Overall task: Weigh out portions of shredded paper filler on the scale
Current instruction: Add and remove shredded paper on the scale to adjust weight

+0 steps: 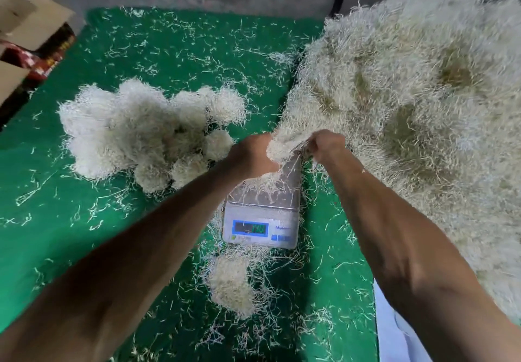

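- The bulk heap of shredded paper filler is filling the right side of the green mat, and its near-left edge is spilling down right beside the scale's far right corner.
- The cluster of weighed-out filler balls is lying on the left of the mat, well apart from the heap, with the scale between the two and nearer the person.
- A loose clump of filler is resting on the mat just in front of the scale, on the person's side.
- The digital scale is standing in the middle with its lit display facing the person; the digits are too blurred to read. Only stray shreds are lying on its metal platform.
- The tuft being pulled is hanging just above the platform's far edge, at the heap's margin, strung left to right between the two fists.
- The left hand is curling round the tuft's left end, and the right hand is pinching its right end, nearer the heap.
- Judging from this, the tuft needs to come toward the person and down onto the platform; the left hand is better placed to carry it.
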A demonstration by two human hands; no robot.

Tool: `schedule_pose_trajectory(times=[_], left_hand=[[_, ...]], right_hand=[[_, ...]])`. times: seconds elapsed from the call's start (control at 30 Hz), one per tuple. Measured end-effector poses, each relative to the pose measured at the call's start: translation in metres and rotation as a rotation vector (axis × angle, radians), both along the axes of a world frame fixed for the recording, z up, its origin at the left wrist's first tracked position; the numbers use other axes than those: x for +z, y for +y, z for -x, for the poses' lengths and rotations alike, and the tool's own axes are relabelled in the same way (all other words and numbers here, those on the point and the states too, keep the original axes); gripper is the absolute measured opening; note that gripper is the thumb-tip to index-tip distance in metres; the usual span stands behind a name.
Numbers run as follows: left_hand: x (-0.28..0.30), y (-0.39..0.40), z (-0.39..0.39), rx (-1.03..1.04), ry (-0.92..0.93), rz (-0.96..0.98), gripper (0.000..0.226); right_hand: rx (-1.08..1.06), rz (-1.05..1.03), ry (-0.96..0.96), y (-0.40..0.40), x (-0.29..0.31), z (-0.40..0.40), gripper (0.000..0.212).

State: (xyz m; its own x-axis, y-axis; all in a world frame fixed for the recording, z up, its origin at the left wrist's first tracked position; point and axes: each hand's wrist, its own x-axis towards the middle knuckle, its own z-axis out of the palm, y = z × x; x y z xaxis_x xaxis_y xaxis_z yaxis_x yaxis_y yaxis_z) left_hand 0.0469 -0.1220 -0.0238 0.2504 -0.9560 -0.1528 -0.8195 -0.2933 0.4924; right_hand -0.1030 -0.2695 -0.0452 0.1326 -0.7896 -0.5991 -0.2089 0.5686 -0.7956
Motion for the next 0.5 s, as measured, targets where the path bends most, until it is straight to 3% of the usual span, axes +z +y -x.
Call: schedule_pose_trajectory(times=[0.1,0.23,0.27,0.3,0.4,0.43,0.5], left_hand=[[0.001,0.007,-0.004,0.042,0.085,0.044,0.092],[0.002,0.009,0.0,0.067,0.163,0.059,0.087],[0.001,0.011,-0.001,0.101,0.197,0.083,0.084],[0.001,0.012,-0.004,0.13,0.228,0.101,0.081],[0.002,0.015,-0.011,-0.009,0.274,0.075,0.049],[0.002,0.016,-0.012,-0.074,0.265,0.048,0.036],[0.005,0.022,-0.012,-0.153,0.234,0.023,0.027]], right_hand=[[-0.114,-0.035,-0.186,-0.009,0.013,-0.01,0.046],[-0.306,-0.311,-0.658,0.012,0.033,-0.011,0.032],[-0.186,-0.249,-0.62,0.023,0.034,-0.007,0.039],[0.048,-0.062,-0.453,0.034,0.032,-0.004,0.051],[0.885,0.547,0.27,0.063,0.022,0.0,0.081],[1.056,0.67,0.411,0.064,0.017,0.002,0.082],[1.187,0.832,0.509,0.061,0.022,0.005,0.066]])
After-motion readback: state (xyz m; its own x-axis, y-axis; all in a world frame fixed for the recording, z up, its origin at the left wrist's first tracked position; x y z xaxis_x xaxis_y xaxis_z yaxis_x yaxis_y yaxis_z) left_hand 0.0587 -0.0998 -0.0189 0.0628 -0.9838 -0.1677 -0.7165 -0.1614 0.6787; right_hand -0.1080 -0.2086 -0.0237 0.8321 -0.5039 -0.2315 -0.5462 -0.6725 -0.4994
